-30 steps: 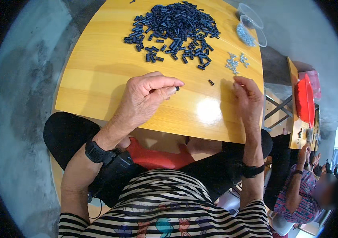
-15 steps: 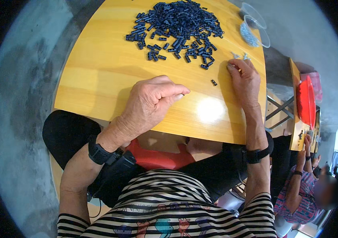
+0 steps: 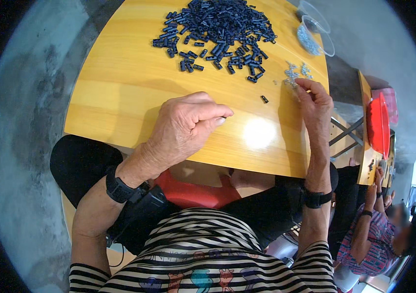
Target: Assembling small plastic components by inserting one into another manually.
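My left hand (image 3: 186, 122) is closed in a pinch over the near part of the table, thumb against forefinger. A tiny dark bit shows at its fingertips; the rest of what it holds is hidden. At the table's right side, my right hand (image 3: 317, 103) has thumb and forefinger drawn together at the edge of a scatter of small silvery screws (image 3: 291, 73). Whether a screw is between those fingertips cannot be made out. One black piece with holes, a short plastic connector (image 3: 264, 99), lies alone between my hands. Beyond them is a large heap of similar black connectors (image 3: 222, 27).
Clear plastic tubs (image 3: 321, 49) stand at the table's far right edge, one holding many small silvery screws. Past the yellow wooden table (image 3: 115, 97), a red basin (image 3: 378, 126) sits on another table to the right. A person in a patterned shirt (image 3: 364, 244) works there.
My right hand has shifted right and slightly nearer to me, uncovering more of the screws, which are more spread out. My left hand keeps its pinch in nearly the same place.
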The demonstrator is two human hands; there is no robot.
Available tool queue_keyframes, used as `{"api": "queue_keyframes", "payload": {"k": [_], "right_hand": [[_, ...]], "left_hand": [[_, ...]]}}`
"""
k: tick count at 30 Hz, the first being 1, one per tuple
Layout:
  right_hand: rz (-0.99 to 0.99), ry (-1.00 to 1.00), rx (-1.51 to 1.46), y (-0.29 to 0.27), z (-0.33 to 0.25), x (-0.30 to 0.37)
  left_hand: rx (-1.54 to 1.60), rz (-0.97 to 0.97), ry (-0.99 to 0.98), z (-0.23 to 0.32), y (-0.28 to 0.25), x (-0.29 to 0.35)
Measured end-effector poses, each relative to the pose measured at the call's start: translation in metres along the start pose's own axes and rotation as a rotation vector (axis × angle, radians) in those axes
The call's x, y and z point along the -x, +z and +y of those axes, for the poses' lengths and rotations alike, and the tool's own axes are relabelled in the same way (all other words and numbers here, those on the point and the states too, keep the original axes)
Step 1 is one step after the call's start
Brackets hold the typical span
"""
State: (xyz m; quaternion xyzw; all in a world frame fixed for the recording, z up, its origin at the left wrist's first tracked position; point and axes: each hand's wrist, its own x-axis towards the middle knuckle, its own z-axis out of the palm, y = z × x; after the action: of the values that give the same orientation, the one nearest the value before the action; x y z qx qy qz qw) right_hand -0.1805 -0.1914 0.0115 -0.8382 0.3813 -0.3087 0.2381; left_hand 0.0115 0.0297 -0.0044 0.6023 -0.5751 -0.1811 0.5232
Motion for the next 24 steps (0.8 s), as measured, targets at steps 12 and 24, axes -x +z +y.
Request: {"api": "queue_keyframes", "payload": {"k": [12, 24], "right_hand": [[-0.081, -0.261, 0.113, 0.029, -0.042, 0.006], [-0.303, 0.277, -0.587, 0.011, -0.063, 0.028]], "left_hand": [[-0.02, 0.019, -0.035, 0.004, -0.003, 0.001], [0.376, -0.012, -0.268, 0.005, -0.004, 0.008]]}}
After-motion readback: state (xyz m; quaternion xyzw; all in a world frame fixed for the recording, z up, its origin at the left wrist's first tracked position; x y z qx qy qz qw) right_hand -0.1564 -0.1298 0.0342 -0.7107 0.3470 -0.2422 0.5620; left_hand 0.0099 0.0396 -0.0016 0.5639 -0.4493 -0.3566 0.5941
